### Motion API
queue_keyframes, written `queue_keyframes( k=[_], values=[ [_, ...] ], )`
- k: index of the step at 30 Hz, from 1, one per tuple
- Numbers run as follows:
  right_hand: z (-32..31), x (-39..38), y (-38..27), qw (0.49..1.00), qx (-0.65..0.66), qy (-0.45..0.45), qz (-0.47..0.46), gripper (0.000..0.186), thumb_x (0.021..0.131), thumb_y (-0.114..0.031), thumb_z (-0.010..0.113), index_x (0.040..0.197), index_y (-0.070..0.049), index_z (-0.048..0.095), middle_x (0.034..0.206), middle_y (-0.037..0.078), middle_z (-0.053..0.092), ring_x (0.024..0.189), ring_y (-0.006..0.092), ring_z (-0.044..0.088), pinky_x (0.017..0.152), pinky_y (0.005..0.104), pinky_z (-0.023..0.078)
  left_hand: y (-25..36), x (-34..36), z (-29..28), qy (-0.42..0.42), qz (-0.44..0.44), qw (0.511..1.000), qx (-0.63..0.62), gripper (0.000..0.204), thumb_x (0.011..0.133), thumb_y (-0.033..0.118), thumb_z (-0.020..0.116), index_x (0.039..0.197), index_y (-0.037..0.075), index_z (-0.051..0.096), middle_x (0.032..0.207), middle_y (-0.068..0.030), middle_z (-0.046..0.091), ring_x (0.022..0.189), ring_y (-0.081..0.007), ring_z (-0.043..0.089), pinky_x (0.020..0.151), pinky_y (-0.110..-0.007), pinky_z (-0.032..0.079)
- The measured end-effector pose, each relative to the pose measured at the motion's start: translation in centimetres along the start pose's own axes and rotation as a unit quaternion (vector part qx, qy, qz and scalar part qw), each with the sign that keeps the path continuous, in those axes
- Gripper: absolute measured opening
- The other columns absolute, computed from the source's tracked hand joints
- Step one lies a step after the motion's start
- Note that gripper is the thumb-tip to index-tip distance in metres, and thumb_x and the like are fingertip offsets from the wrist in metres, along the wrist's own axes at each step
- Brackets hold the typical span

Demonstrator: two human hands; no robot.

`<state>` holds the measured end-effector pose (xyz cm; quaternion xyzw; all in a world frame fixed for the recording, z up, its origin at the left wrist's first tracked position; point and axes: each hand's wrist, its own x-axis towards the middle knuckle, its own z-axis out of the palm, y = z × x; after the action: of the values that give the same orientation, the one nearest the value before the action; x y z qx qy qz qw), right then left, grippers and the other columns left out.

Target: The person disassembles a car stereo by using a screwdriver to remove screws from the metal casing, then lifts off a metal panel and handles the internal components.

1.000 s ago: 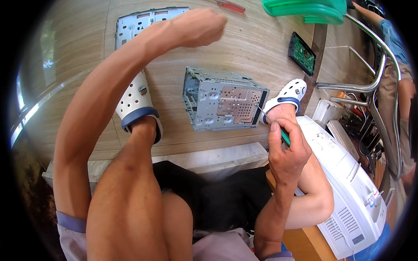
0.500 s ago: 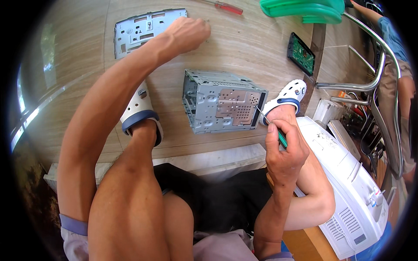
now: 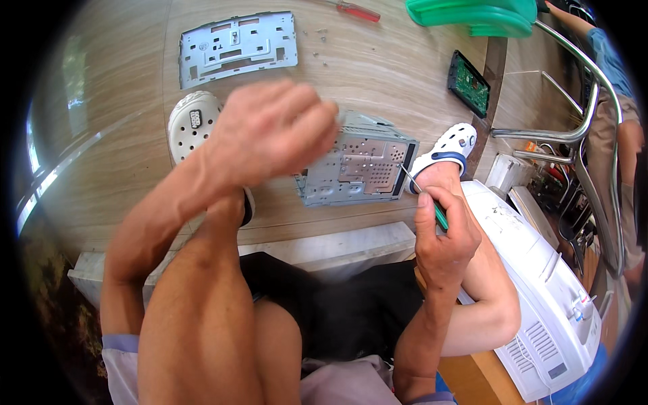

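A screwdriver [image 3: 440, 214] with a green handle is gripped in my right hand [image 3: 447, 233]. Its thin shaft reaches the right part of a grey metal case [image 3: 371, 165], a box-shaped chassis with a perforated, brownish plate on its upward face. My left hand [image 3: 277, 131] hovers over the left end of that case and covers part of it. Its fingers are curled and slightly blurred, and whatever they hold, if anything, is hidden. Beyond it lies a flat metal panel [image 3: 270, 50] with cut-outs. Several tiny screws [image 3: 325, 63] are scattered on the floor beside this panel.
A red-handled screwdriver [image 3: 358, 10] lies at the far side. A green circuit board in a black frame [image 3: 469, 82] rests at right, near a chrome-legged chair [image 3: 540, 135] and a green plastic object [image 3: 472, 15]. A white appliance [image 3: 540, 290] stands beside my right leg. Another person sits at far right.
My left hand has come back from beside the metal panel to above the case, uncovering the panel and the screws. My right hand with the screwdriver has barely moved.
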<state>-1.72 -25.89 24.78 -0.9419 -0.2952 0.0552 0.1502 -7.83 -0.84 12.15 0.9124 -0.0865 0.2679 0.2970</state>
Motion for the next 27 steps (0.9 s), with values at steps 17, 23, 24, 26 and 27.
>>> queue_keyframes(
  k=[17, 23, 24, 26, 27],
  values=[
    [0.4, 0.2, -1.2, 1.000, 0.010, -0.016, 0.001, 0.013, 0.089, -0.003, 0.074, 0.101, 0.002, 0.070, 0.088, 0.016, 0.071, 0.078, 0.0310, 0.070, 0.071, 0.0372, 0.056, 4.1, -2.0, -1.0, -0.111, 0.082, 0.990, -0.004, 0.012, 0.068, 0.014, 0.067, 0.071, 0.006, 0.059, 0.076, -0.0027, 0.046, 0.066, -0.0144, 0.053, 0.053, -0.028, 0.044],
    [0.5, 0.1, -1.1, 1.000, 0.008, -0.015, -0.005, 0.013, 0.088, -0.002, 0.074, 0.100, 0.002, 0.071, 0.088, 0.016, 0.071, 0.078, 0.0313, 0.070, 0.071, 0.0374, 0.056, 4.5, -0.9, -1.1, -0.128, 0.097, 0.987, 0.013, 0.013, 0.066, 0.015, 0.068, 0.064, 0.006, 0.058, 0.072, -0.0031, 0.047, 0.066, -0.0173, 0.054, 0.053, -0.029, 0.043],
    [0.5, 0.0, -1.1, 1.000, 0.008, -0.016, -0.003, 0.013, 0.088, -0.002, 0.074, 0.101, 0.002, 0.071, 0.088, 0.016, 0.071, 0.078, 0.0314, 0.071, 0.071, 0.0374, 0.056, 4.6, -0.7, -1.2, -0.138, 0.098, 0.985, 0.024, 0.013, 0.066, 0.015, 0.068, 0.064, 0.006, 0.060, 0.070, -0.0031, 0.048, 0.065, -0.0175, 0.054, 0.053, -0.028, 0.043],
    [0.4, 0.0, -1.1, 1.000, 0.007, -0.016, -0.005, 0.013, 0.088, -0.002, 0.074, 0.100, 0.002, 0.071, 0.088, 0.016, 0.072, 0.078, 0.0314, 0.071, 0.071, 0.0374, 0.056, 4.9, -0.3, -1.5, -0.148, 0.099, 0.983, 0.035, 0.012, 0.065, 0.015, 0.068, 0.064, 0.006, 0.061, 0.068, -0.0030, 0.049, 0.065, -0.0176, 0.054, 0.053, -0.028, 0.043],
    [0.3, 0.0, -1.0, 1.000, 0.007, -0.017, -0.007, 0.013, 0.088, -0.002, 0.074, 0.100, 0.002, 0.071, 0.088, 0.016, 0.072, 0.078, 0.0314, 0.071, 0.071, 0.0374, 0.056, 5.2, -0.1, -1.6, -0.166, 0.097, 0.980, 0.041, 0.012, 0.064, 0.015, 0.069, 0.065, 0.005, 0.062, 0.067, -0.0031, 0.050, 0.065, -0.0176, 0.055, 0.053, -0.028, 0.043]
  ],
)
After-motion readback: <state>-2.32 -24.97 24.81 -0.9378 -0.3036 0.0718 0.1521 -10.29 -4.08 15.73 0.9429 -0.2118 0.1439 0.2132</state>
